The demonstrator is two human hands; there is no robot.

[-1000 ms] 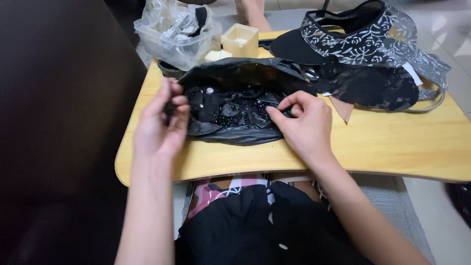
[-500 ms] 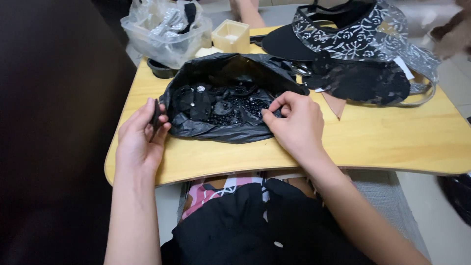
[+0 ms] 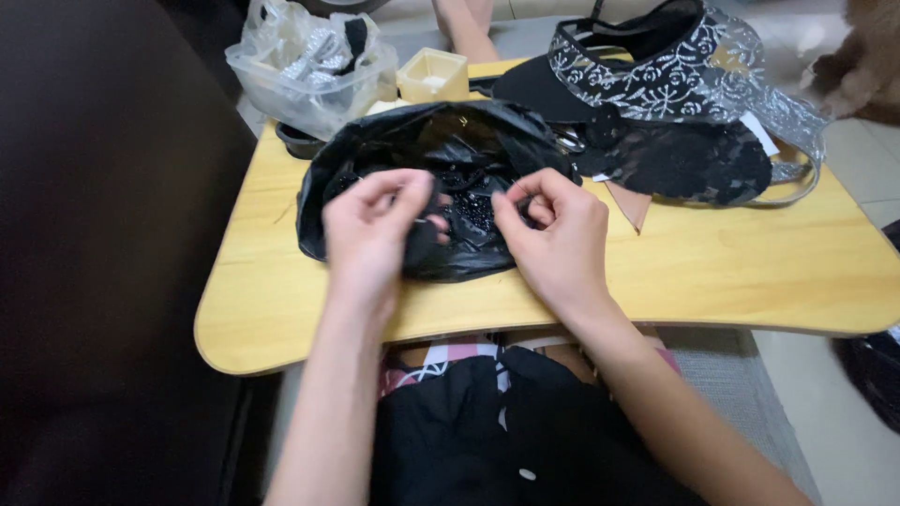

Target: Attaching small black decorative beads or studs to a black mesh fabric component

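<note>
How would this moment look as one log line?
left hand: pinching black plastic bag | right hand: at bag's beads | surface: wooden lap table

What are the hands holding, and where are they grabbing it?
Both hands hold the black plastic bag of small black beads. The left hand pinches its near edge; the right hand pinches the crumpled rim beside it.

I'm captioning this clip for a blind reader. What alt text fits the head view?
Two bare hands, left hand and right hand, pinch the edges of a crumpled black plastic bag holding small black beads on a light wooden lap table. Behind it sit a clear plastic bag, a small cream box and black patterned fabric.
</note>
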